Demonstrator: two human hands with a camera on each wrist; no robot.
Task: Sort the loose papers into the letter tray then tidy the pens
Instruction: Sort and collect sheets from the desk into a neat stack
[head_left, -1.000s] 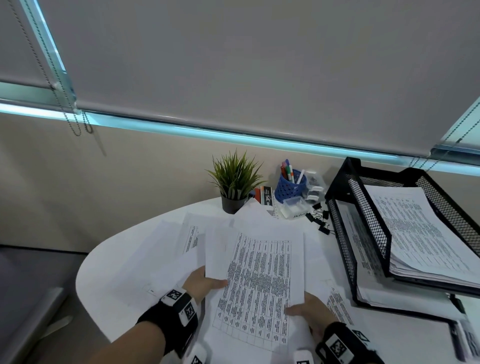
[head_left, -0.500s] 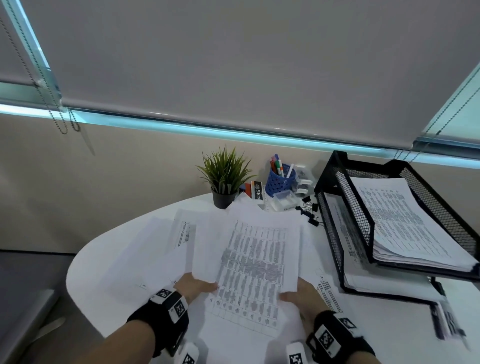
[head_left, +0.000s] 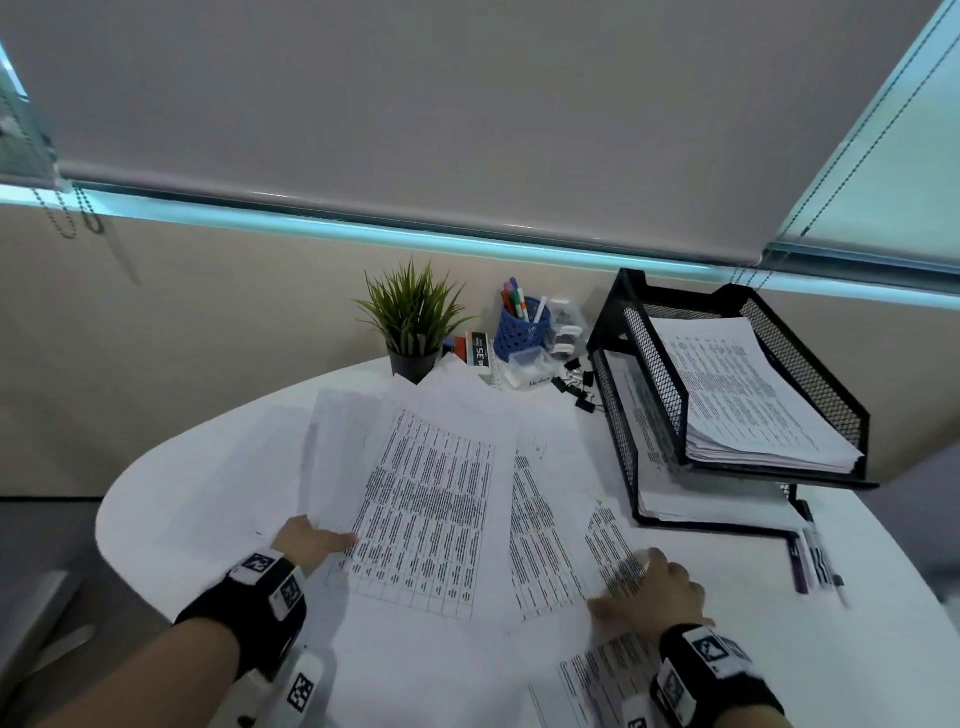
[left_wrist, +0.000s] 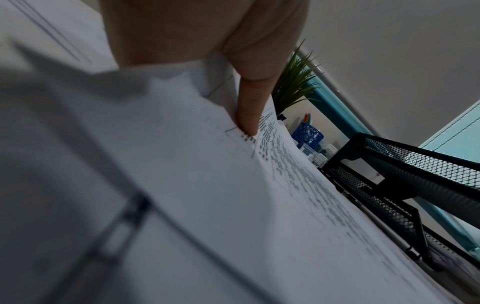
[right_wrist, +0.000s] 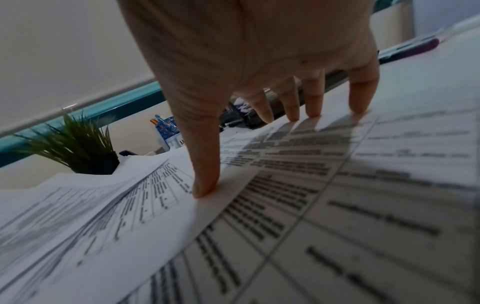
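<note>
My left hand (head_left: 317, 540) pinches the near left corner of a sheaf of printed papers (head_left: 426, 499), raised slightly off the white table; the thumb (left_wrist: 246, 115) lies on top and the fingers are hidden beneath. My right hand (head_left: 654, 582) is open, its spread fingertips (right_wrist: 313, 111) resting on loose printed sheets (head_left: 545, 545) that lie flat on the table. The black mesh letter tray (head_left: 618, 332) stands at the right, with a thick paper stack (head_left: 743, 395) in its upper tier and more sheets below. Loose pens (head_left: 810, 556) lie beside the tray's near end.
At the back of the table stand a small potted plant (head_left: 413, 322), a blue pen cup (head_left: 521, 332) with several pens, small clear boxes (head_left: 530, 364) and scattered black binder clips (head_left: 576, 384). Another printed sheet (head_left: 597, 680) lies by my right wrist. The table's rounded edge (head_left: 119, 519) curves at the left.
My right hand has let go of the sheaf and moved right, down onto the flat sheets. The left hand still holds the sheaf, now shifted a little left.
</note>
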